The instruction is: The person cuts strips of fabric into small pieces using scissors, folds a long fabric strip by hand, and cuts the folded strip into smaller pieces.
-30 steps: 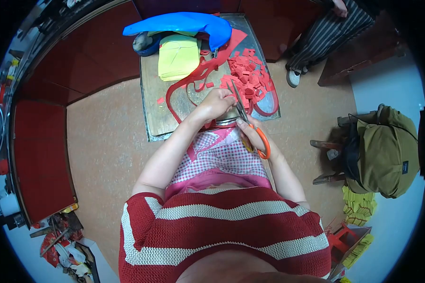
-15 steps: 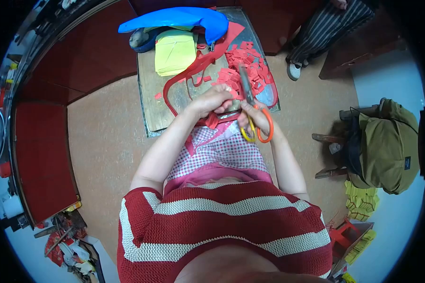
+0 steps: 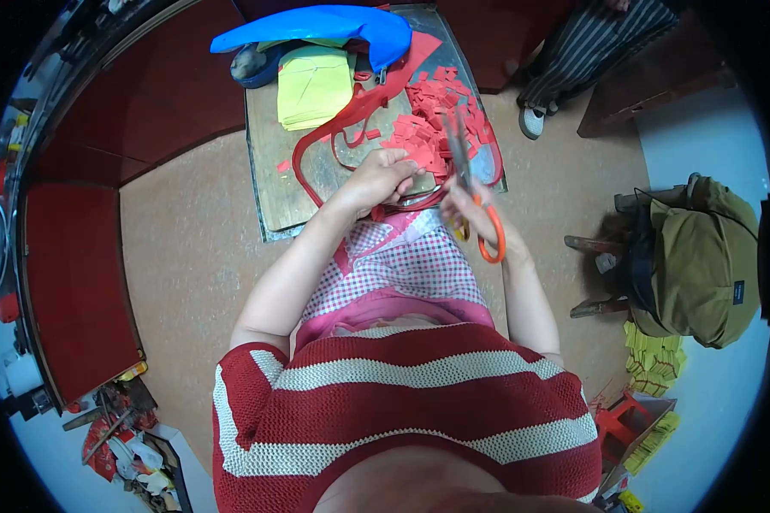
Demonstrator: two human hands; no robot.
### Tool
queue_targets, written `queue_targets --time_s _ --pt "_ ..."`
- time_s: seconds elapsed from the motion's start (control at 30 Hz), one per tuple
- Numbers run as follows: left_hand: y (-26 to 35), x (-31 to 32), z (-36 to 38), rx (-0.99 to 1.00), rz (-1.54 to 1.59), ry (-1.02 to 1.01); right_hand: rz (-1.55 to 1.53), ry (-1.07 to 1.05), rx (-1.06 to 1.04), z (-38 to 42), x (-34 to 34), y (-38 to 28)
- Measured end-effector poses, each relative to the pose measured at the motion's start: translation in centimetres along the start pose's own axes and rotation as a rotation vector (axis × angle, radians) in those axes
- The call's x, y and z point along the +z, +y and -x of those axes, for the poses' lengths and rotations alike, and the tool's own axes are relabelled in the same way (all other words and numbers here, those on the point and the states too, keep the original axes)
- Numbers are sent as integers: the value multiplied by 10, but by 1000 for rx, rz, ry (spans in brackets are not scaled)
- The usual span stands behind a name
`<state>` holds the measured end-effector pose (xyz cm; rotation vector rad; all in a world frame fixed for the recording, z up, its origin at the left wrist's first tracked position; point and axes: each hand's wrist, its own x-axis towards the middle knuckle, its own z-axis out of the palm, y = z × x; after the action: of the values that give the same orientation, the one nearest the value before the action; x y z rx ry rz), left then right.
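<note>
While the left hand (image 3: pixel 376 184) has its fingers clamped on a red strip (image 3: pixel 421 161) over the near edge of the table (image 3: pixel 271 205), the right hand (image 3: pixel 477 214) grips the scissors (image 3: pixel 496 239), fingers around the handles. The blades, blurred, rise beside those pinching fingertips, so a careless snip could nick them, and a swinging wrist might brush red pieces (image 3: pixel 441 101) off the table's right edge.

A hand could be slid along the near-left board (image 3: pixel 272 203), outside the curled red strip (image 3: pixel 364 104). Farther up it's kinda blocked by the yellow stack (image 3: pixel 315 92) and blue plastic (image 3: pixel 316 27); the right side's pretty crowded by red scraps (image 3: pixel 445 96).
</note>
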<state>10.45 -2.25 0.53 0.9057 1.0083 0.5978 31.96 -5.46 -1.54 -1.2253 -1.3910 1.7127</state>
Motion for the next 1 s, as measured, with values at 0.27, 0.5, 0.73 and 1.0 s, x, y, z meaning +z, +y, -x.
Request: queue_targets --time_s 0.27,0.5,0.73,1.0 --pt "-1 6 -6 50 -95 13 184 -128 1 18 12 3" --pt "1 8 -17 24 -52 51 152 -31 69 6 19 -3" --pt "-7 -15 -42 -129 126 -8 5 0 119 -4 21 16" --pt "-18 -35 -41 -156 610 -269 48 42 143 -9 25 14"
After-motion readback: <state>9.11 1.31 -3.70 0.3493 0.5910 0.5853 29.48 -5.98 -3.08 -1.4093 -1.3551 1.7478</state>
